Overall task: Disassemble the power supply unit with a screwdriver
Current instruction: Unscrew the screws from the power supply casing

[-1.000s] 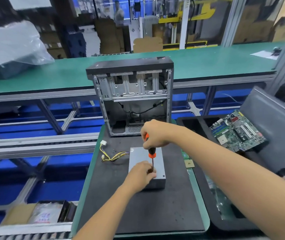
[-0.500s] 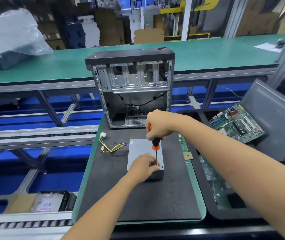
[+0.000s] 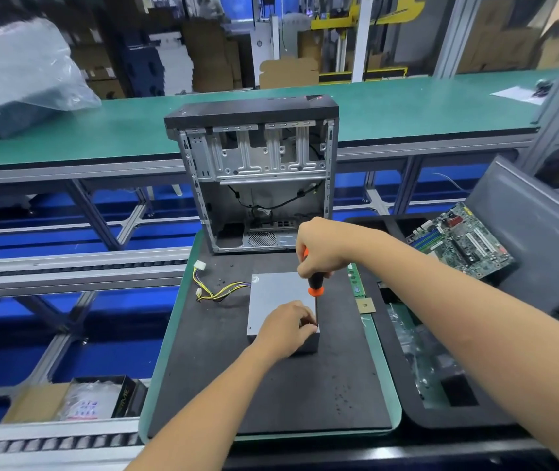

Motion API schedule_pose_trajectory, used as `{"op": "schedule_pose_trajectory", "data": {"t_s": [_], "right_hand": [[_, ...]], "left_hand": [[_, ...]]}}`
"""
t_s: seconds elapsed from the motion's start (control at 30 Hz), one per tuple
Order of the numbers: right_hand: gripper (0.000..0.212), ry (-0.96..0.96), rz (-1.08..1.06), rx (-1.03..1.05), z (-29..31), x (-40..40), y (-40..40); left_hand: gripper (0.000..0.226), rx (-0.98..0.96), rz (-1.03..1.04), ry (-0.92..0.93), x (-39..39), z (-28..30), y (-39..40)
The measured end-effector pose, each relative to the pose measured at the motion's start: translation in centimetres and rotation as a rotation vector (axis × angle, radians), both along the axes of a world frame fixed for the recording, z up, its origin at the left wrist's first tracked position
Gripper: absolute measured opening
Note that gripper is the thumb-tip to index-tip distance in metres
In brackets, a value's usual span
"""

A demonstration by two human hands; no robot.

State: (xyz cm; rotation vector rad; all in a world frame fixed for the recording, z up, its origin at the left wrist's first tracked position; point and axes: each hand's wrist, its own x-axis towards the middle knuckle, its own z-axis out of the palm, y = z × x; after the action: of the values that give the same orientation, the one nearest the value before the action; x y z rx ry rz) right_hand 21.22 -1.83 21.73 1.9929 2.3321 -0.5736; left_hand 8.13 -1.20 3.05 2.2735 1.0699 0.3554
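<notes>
**Grey steel unit under the driver, near right corner**

Black foam mat (image 3: 271,396) covers the near work tray, its surface bare in the foreground. On the mat, towards its middle, lies the power supply unit (image 3: 274,297), a flat grey metal box resting broad face up. The left hand (image 3: 285,329) is closed over the unit's near right corner, fingers curled against the top edge beside the tool shaft, pinning the box to the mat. The screwdriver (image 3: 315,290), black grip with an orange collar, stands upright with its tip at that same corner. The right hand (image 3: 322,248) is clenched around the top of the handle, forearm entering from the right.

A bundle of yellow and black wires (image 3: 217,292) leaves the unit's left side and ends in a white connector (image 3: 199,266) lying on the mat. Just right of the mat's edge lie a green memory stick (image 3: 356,280) and a small square chip (image 3: 365,304).

Behind the unit an open computer case (image 3: 254,171) stands upright at the far end of the mat, interior stripped to bare metal and loose cables. To the right, a motherboard (image 3: 458,241) leans in a dark tray (image 3: 407,385). Beyond runs a green bench (image 3: 407,107).
</notes>
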Motion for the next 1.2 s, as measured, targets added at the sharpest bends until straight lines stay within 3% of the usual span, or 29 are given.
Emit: {"op": "schedule_pose_trajectory", "data": {"t_s": [1.2], "right_hand": [[0.018, 0.008, -0.011, 0.035, -0.8, 1.1, -0.6]], "left_hand": [[0.018, 0.146, -0.068, 0.054, 0.4, -0.1, -0.1]]}}
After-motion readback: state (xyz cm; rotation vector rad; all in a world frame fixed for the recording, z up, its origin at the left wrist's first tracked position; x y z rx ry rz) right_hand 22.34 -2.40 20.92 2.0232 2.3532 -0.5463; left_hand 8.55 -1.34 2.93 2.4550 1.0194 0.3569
